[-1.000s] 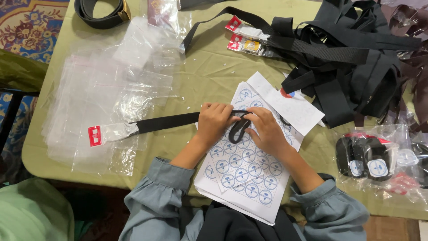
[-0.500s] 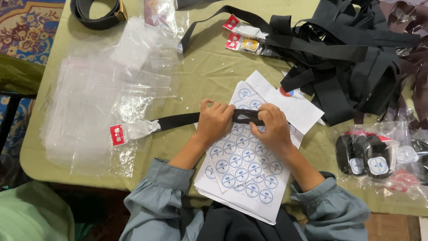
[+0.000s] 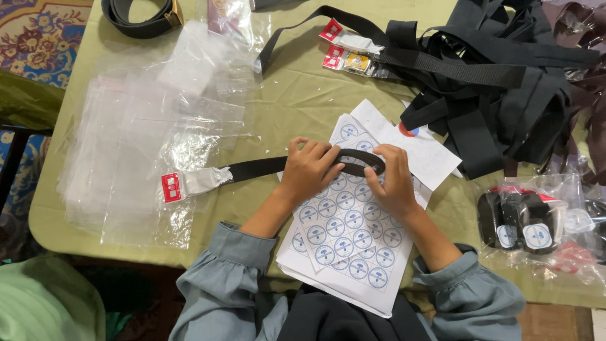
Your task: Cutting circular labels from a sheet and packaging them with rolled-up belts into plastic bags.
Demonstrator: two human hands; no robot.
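A black webbing belt (image 3: 259, 168) lies across the olive table, its buckle end wrapped in clear plastic with a red tag (image 3: 172, 187) at the left. My left hand (image 3: 307, 168) and my right hand (image 3: 392, 179) both grip the belt's other end, which is folded into a flat roll (image 3: 356, 160). Under my hands lies a white sheet of round blue stickers (image 3: 344, 230), on top of more white sheets.
A stack of clear plastic bags (image 3: 136, 145) covers the left of the table. A heap of black belts (image 3: 499, 82) fills the upper right, with two tagged buckles (image 3: 346, 53). Bagged rolled belts (image 3: 527, 224) sit at the right edge. Another rolled belt (image 3: 136, 16) lies top left.
The belt has been drawn to the right as its end is rolled; the red-tagged buckle end slid from the far left toward my hands.
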